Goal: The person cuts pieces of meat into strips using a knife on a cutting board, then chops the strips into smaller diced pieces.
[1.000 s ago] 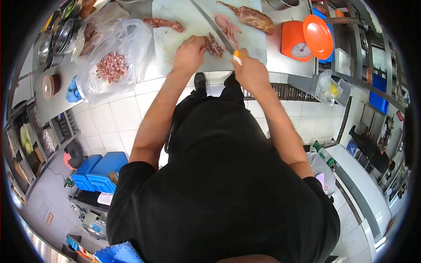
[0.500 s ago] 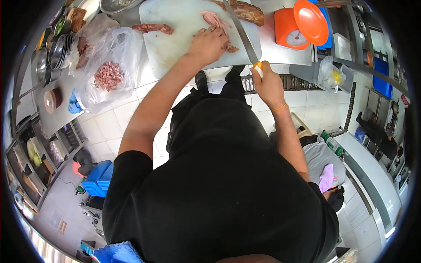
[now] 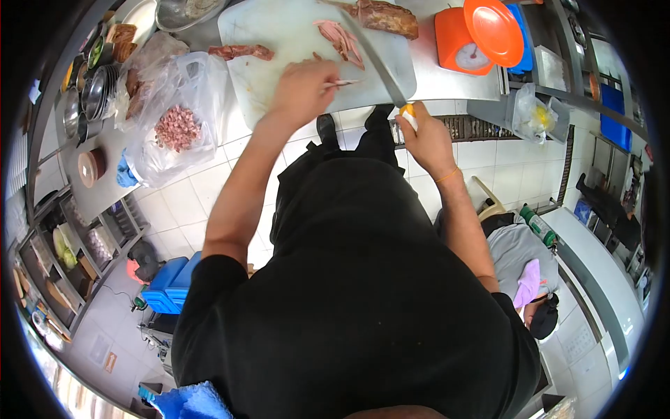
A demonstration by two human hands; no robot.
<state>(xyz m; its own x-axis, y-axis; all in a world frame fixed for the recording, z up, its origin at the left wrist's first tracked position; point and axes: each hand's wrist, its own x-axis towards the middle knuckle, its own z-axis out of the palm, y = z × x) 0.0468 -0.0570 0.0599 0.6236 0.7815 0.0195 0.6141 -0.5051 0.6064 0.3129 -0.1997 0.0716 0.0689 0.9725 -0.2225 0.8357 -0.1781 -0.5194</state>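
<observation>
Top centre: my left hand (image 3: 303, 87), spread before, now curls round cut meat (image 3: 343, 82), gathering it; my right fist (image 3: 427, 140) grips the knife (image 3: 382, 68).

Long-bladed knife (image 3: 382, 66), yellow-and-white handle, diagonal over cutting board (image 3: 255, 84), thin meat strip (image 3: 345, 82), near front edge, pink meat slices (image 3: 336, 38), bunched beside blade

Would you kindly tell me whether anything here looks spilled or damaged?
Nothing clearly stands out: the diced meat lies together in or on the plastic bag, and the sliced meat lies on the cutting board.
</observation>
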